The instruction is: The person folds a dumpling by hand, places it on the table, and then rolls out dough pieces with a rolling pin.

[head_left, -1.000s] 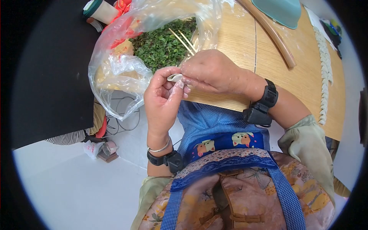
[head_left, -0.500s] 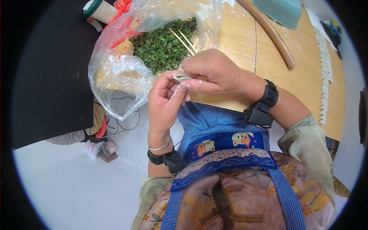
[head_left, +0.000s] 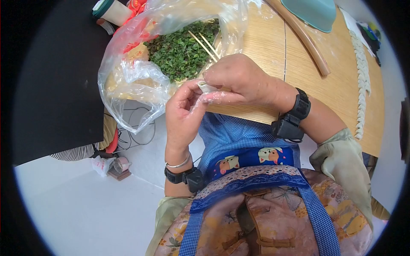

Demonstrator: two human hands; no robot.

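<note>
A small folded dumpling (head_left: pixel 205 87) of pale dough is pinched between both hands at the table's front edge. My left hand (head_left: pixel 184 106) is closed round it from the left, with thumb and fingers dusted in flour. From the right, my right hand (head_left: pixel 239 81) presses the dough's edge with thumb and forefinger. Fingers hide most of the dumpling. Just beyond the hands, chopped green filling (head_left: pixel 177 53) lies in a clear plastic bag (head_left: pixel 121 83), and a pair of chopsticks (head_left: pixel 203 46) is stuck in it.
A wooden rolling pin (head_left: pixel 305 40) and a teal plastic bowl (head_left: pixel 314 13) sit on the wooden table (head_left: pixel 265 47). A long row of finished dumplings (head_left: pixel 362 85) runs along the right side. A white cup with a green lid (head_left: pixel 113 12) stands at upper left, by a black surface (head_left: pixel 55 85).
The dumpling's opening has narrowed and rolled into a small curl as the fingers close over it. My left fingers have shifted slightly upward round the dough.
</note>
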